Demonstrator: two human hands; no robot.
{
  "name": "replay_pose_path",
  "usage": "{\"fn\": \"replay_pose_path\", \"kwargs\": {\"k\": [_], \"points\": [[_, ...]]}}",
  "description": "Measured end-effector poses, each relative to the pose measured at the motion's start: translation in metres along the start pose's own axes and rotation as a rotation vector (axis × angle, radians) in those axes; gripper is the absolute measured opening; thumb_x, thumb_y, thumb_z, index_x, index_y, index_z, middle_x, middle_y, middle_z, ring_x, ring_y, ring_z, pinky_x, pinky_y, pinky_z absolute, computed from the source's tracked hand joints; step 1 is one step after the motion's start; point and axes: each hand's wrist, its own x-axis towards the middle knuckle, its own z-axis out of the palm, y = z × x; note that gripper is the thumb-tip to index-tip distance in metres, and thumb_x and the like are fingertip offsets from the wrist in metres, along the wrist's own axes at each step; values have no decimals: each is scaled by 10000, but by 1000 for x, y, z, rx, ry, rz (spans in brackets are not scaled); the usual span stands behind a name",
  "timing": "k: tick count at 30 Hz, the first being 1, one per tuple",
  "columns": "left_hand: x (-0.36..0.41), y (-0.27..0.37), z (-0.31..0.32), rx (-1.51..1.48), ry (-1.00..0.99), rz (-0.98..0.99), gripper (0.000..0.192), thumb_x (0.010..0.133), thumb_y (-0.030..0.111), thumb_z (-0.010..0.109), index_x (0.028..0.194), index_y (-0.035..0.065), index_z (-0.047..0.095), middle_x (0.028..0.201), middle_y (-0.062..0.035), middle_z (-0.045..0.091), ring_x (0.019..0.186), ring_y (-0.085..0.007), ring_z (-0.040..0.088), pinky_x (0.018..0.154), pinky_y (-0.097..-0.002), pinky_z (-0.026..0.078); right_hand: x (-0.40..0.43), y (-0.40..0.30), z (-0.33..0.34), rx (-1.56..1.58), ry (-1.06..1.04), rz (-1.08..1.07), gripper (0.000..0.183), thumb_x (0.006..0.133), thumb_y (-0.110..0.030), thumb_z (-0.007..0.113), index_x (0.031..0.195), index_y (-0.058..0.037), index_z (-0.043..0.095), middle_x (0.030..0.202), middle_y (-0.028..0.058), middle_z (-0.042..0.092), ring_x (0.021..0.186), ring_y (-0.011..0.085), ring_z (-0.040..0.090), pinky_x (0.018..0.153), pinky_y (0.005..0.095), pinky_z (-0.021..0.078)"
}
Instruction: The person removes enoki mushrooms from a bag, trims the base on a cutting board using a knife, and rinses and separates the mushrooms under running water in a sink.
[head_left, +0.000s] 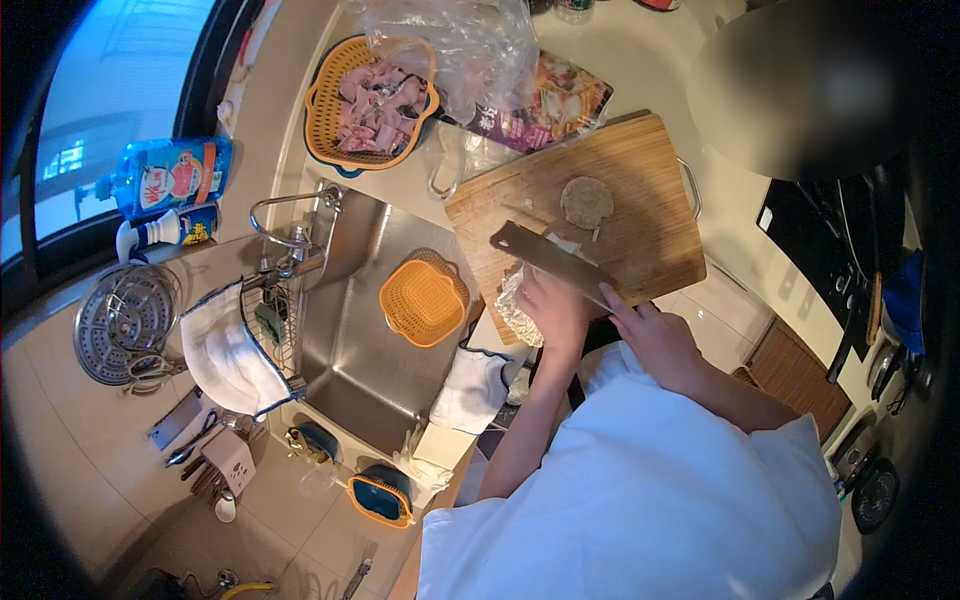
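Observation:
My right hand (660, 341) grips the handle of a cleaver (551, 259), whose broad blade lies across the near part of a wooden cutting board (652, 165). Beside the blade, my left hand (553, 304) presses on a pale bundle that looks like enoki mushrooms (516, 311) at the board's near left edge. Part of the bundle is hidden under the hand and blade. Farther up the board rests a round, brownish disc (587, 202), apparently the cut-off mushroom base. Small pale scraps lie around it.
Left of the board is a steel sink (360, 360) with an orange basket (424, 300) inside. Behind it stands an orange colander (322, 97) of pinkish sliced meat or fish (382, 109). A clear plastic bag (480, 52) and a printed food packet (570, 97) touch the back area.

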Motion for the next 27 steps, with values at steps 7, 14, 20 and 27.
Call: {"fn": "replay_pose_path", "kwargs": {"k": [7, 14, 20, 27], "points": [[0, -1, -3, -16, 10, 18, 488, 689, 236, 544, 1079, -40, 447, 996, -185, 422, 927, -330, 396, 813, -464, 295, -4, 1, -2, 13, -38, 7, 471, 826, -253, 479, 1257, -138, 326, 673, 159, 536, 463, 258, 546, 393, 348, 455], [6, 0, -9, 26, 22, 8, 771, 551, 314, 684, 1146, -54, 361, 1116, -179, 423, 1017, -315, 413, 812, -438, 313, -7, 12, -17, 362, -126, 105, 455, 835, -255, 472, 1249, -126, 333, 626, 157, 537, 485, 298, 541, 452, 386, 448], [12, 3, -26, -110, -31, -43, 857, 493, 363, 724, 1159, -33, 357, 1138, -162, 427, 1044, -295, 418, 815, -425, 316, 8, 40, -22, 710, -174, 129, 376, 855, -213, 443, 1205, -87, 385, 774, 208, 573, 700, 358, 564, 611, 393, 451], [12, 3, -26, -130, -12, -67, 855, 490, 361, 734, 1155, -27, 362, 1135, -157, 431, 1041, -299, 416, 815, -425, 316, 2, 37, -38, 555, -261, 116, 383, 863, -238, 418, 1234, -160, 364, 715, 206, 564, 618, 343, 560, 573, 399, 449]]}}
